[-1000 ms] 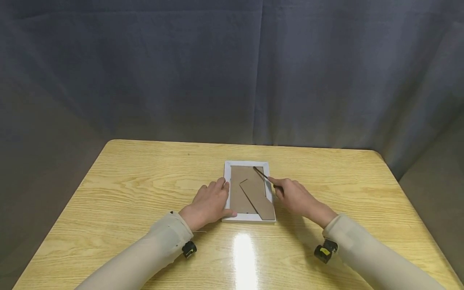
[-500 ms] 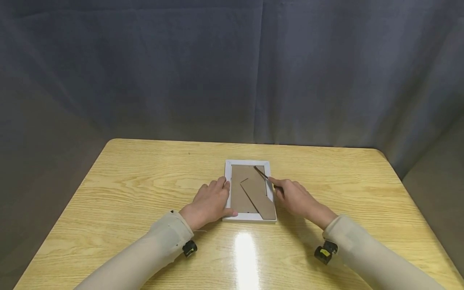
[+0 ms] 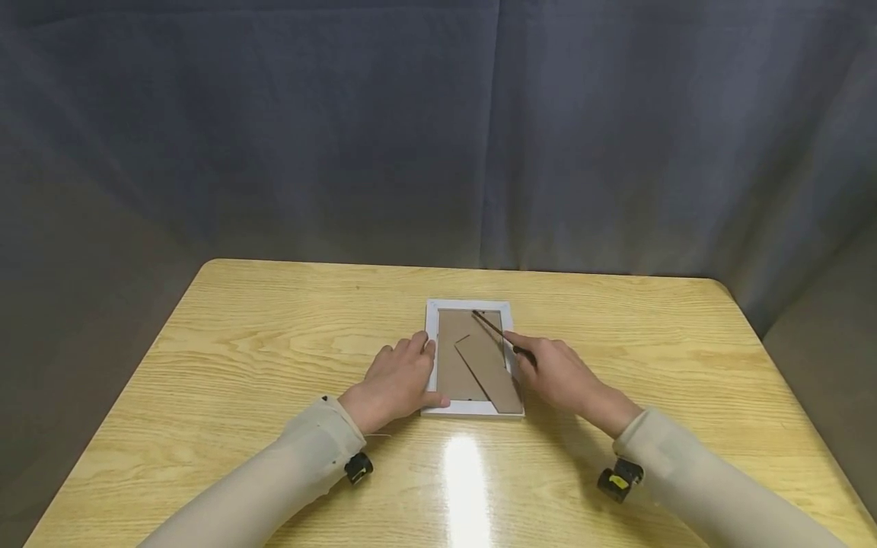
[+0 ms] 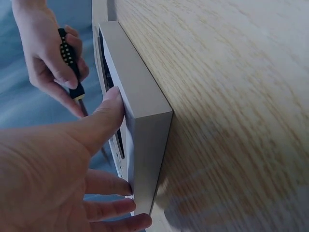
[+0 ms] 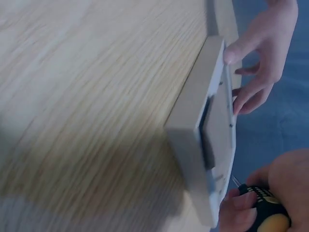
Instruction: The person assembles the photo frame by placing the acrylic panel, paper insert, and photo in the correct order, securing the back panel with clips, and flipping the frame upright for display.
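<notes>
A white picture frame (image 3: 473,409) lies face down, showing its brown backing board (image 3: 448,373) and a slanted easel-stand leg (image 3: 493,373). My left hand (image 3: 397,384) rests on its left side, the thumb on the near edge and the fingers, fairly straight, along the side. My right hand (image 3: 558,374) grips a screwdriver (image 3: 488,323) over the right side of the frame. The tip points at the backing near its far edge; contact cannot be told. In the left wrist view the screwdriver's black and yellow handle (image 4: 68,57) sits in the curled fingers.
The frame lies on a wood-grain table (image 3: 274,327). A dark grey curtain (image 3: 342,152) hangs behind the table's far edge and at both sides. Small black devices (image 3: 620,479) are worn at both wrists.
The screwdriver's tip has shifted slightly left along the far edge of the backing, with my right hand tilting a little. My left hand has stayed on the frame.
</notes>
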Action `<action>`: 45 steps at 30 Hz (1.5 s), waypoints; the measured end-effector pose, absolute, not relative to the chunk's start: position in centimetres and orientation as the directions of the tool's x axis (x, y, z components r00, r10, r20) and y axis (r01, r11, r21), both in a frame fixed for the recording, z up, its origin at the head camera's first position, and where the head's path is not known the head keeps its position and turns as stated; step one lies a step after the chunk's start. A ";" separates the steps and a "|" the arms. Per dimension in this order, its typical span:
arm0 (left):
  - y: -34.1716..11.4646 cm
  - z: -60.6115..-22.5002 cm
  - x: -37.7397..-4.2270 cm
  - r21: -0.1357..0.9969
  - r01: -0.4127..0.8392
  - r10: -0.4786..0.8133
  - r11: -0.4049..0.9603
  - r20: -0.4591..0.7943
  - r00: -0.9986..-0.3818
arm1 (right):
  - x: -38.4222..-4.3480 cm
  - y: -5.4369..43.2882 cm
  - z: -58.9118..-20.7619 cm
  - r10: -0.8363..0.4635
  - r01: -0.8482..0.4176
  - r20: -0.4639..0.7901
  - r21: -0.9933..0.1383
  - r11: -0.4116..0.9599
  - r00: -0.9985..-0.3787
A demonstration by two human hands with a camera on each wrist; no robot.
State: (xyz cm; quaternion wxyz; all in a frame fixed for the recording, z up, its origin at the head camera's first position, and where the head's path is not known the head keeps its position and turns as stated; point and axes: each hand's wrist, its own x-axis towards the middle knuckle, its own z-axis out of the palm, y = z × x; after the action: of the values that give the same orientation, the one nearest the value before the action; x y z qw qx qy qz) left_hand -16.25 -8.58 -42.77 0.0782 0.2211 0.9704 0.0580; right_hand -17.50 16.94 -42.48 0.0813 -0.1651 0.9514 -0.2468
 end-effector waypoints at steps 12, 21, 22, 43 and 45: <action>-8.5 -42.8 -16.2 0.129 0.427 0.440 0.895 -0.101 -0.892 | -15.6 14.5 -41.7 -0.475 -0.420 -0.011 -0.452 0.787 -0.880; -8.5 -42.7 -16.2 0.131 0.425 0.440 0.896 -0.113 -0.891 | -15.9 13.7 -41.9 -0.498 -0.463 0.014 -0.394 0.794 -0.867; -8.5 -42.8 -16.2 0.132 0.425 0.440 0.895 -0.112 -0.891 | -15.9 13.7 -41.9 -0.500 -0.464 0.011 -0.391 0.795 -0.866; -8.5 -42.7 -16.2 0.117 0.427 0.439 0.897 -0.118 -0.891 | -15.9 13.3 -41.1 -0.527 -0.462 -0.082 -0.381 0.801 -0.846; -8.5 -42.6 -16.2 0.117 0.426 0.438 0.897 -0.117 -0.891 | -16.0 13.2 -41.1 -0.523 -0.458 -0.084 -0.380 0.804 -0.848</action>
State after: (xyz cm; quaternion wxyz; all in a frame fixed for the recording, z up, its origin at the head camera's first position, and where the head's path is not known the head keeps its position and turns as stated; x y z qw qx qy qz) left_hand -16.21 -8.55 -42.65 0.0704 0.2224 0.9714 0.0440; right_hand -16.00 13.17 -41.13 0.0928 -0.2597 0.9451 -0.1754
